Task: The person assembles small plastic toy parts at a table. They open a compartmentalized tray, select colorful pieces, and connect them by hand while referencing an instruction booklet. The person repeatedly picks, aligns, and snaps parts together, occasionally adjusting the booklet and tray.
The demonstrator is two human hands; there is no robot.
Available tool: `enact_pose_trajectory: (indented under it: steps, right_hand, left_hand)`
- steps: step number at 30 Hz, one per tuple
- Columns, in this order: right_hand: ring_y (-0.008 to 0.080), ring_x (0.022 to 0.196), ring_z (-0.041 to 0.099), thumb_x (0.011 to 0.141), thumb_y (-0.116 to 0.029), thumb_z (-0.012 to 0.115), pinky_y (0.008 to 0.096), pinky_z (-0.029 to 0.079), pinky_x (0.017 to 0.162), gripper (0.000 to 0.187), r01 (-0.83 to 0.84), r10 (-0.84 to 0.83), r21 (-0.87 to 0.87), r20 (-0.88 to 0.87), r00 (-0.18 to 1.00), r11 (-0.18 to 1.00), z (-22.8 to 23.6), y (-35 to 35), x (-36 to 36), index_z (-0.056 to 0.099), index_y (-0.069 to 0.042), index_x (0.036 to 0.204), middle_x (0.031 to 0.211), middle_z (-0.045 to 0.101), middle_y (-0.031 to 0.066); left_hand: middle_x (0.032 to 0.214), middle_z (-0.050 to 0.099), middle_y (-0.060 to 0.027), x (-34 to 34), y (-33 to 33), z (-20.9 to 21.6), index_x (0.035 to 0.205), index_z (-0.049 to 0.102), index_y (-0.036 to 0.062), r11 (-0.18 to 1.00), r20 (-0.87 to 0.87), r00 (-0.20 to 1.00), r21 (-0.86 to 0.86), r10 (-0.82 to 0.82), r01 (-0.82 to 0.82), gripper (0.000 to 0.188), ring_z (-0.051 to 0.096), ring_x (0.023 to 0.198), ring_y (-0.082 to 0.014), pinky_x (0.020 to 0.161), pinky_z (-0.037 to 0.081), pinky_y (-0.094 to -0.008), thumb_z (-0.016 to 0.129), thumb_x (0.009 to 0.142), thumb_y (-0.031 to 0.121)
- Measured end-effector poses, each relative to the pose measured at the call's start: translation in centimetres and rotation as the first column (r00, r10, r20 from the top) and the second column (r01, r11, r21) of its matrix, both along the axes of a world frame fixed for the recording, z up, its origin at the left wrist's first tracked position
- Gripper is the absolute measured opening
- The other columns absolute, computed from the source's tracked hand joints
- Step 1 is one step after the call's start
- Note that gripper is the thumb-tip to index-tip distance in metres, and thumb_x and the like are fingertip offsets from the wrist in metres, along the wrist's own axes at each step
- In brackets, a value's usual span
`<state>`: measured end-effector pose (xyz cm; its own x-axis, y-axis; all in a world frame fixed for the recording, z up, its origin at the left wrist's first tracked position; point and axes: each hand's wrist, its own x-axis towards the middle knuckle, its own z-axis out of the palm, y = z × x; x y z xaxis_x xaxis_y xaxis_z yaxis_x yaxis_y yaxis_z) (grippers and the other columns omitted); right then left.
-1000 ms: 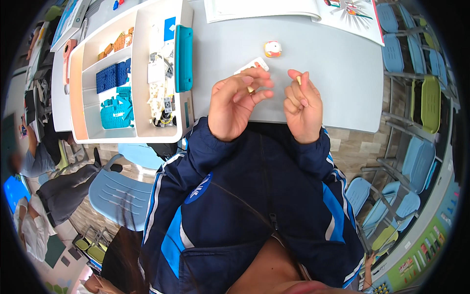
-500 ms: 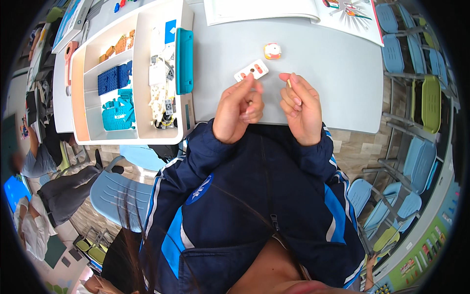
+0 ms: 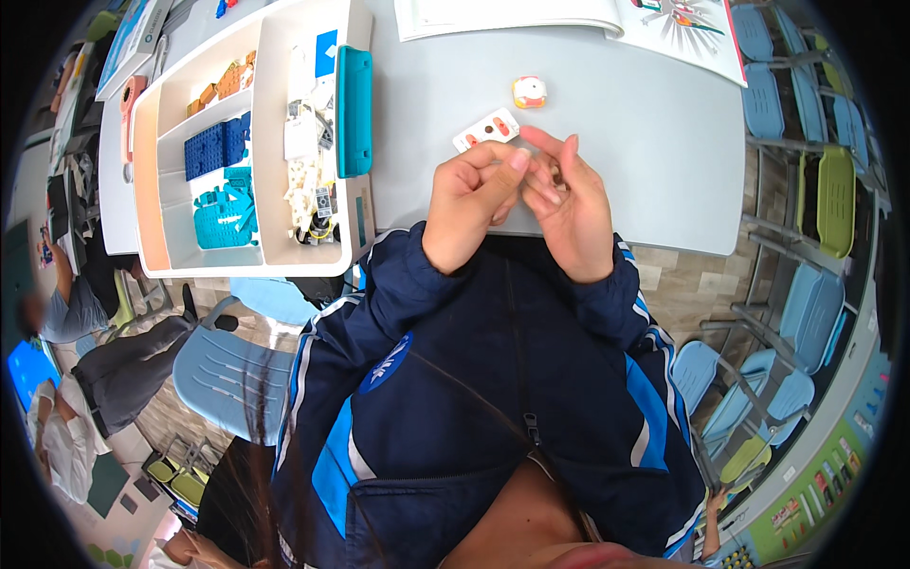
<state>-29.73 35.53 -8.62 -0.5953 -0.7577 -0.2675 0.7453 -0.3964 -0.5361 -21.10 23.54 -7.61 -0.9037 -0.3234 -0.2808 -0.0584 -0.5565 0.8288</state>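
Note:
My left hand is closed, thumb and forefinger pinched together near the right hand's fingers. What sits in the pinch is too small to make out. My right hand has its forefinger stretched toward the left hand and its thumb raised. Its other fingers curl in over something small and partly hidden. Just beyond the left fingers, a white flat block piece with red-orange ovals and a dark round spot lies on the grey table. Farther off stands a small rounded white, orange and yellow toy piece.
On the left, a white sorting tray holds orange, dark blue, teal and white building bricks, with a teal handle on its side. An open booklet lies along the far edge. Blue and green chairs stand to the right.
My hands have come together, the left moving right and the right inward. The cream-yellow bit seen between the right thumb and forefinger no longer shows clearly; those two fingers have spread.

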Motion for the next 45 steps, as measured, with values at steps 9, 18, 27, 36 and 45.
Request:
enact_pose_trajectory:
  steps: [9,18,27,36,45]
  right_hand:
    - [0.0294,0.122,0.056,0.096,-0.013,0.038,0.0459,0.040,0.113,0.053,0.034,-0.030,-0.021,0.161,0.986,0.999,1.1,0.1,-0.2,0.037,0.011,0.143,0.134,0.054,0.0258]
    - [0.0395,0.138,0.041,0.093,-0.004,0.037,0.0483,0.031,0.119,0.056,0.064,-0.052,-0.066,0.172,0.984,0.996,2.1,0.1,0.2,0.027,0.011,0.146,0.146,0.039,0.0329]
    - [0.0307,0.127,0.055,0.107,-0.023,0.039,0.0443,0.042,0.112,0.045,0.015,-0.019,0.034,0.144,0.989,0.999,0.9,0.2,0.5,0.037,0.008,0.140,0.132,0.055,0.0257]
    - [0.0094,0.062,0.039,0.107,-0.036,0.042,0.0255,0.037,0.065,0.032,-0.096,0.099,-0.058,0.044,0.994,0.994,-1.8,0.7,0.0,0.058,-0.008,0.101,0.069,0.048,-0.0001]
    - [0.0094,0.066,0.038,0.109,-0.036,0.036,0.0260,0.034,0.064,0.049,-0.012,0.002,0.124,0.077,0.997,0.992,-0.4,-0.1,0.3,0.056,0.008,0.120,0.074,0.048,0.0000]
  left_hand:
    - [0.059,0.043,0.0063,0.9,-1.2,-0.1,0.104,0.064,0.0009,0.995,0.038,0.995,-0.025,0.093,-0.092,0.020,0.031,0.050,-0.0029,0.048,0.022,-0.0225,0.058,0.101,0.020]
    - [0.059,0.045,0.0057,1.1,-1.2,0.2,0.102,0.064,-0.0001,0.983,0.011,0.985,-0.076,0.171,-0.170,0.020,0.032,0.050,-0.0027,0.048,0.022,-0.0224,0.057,0.101,0.018]
    - [0.066,0.056,0.0067,1.7,-0.6,0.7,0.102,0.065,-0.0015,0.990,-0.023,0.994,-0.093,0.107,-0.109,0.012,0.035,0.057,0.0016,0.051,0.025,-0.0192,0.063,0.098,0.010]
    - [0.065,0.058,0.0046,1.8,-0.1,1.2,0.099,0.068,-0.0016,0.986,-0.037,0.998,-0.154,0.052,-0.057,0.014,0.034,0.052,0.0000,0.048,0.023,-0.0208,0.065,0.097,0.012]
    - [0.064,0.056,0.0047,1.4,-0.5,0.2,0.099,0.068,-0.0018,0.987,0.005,0.999,-0.151,0.054,-0.053,0.016,0.035,0.053,-0.0006,0.049,0.024,-0.0208,0.064,0.098,0.014]
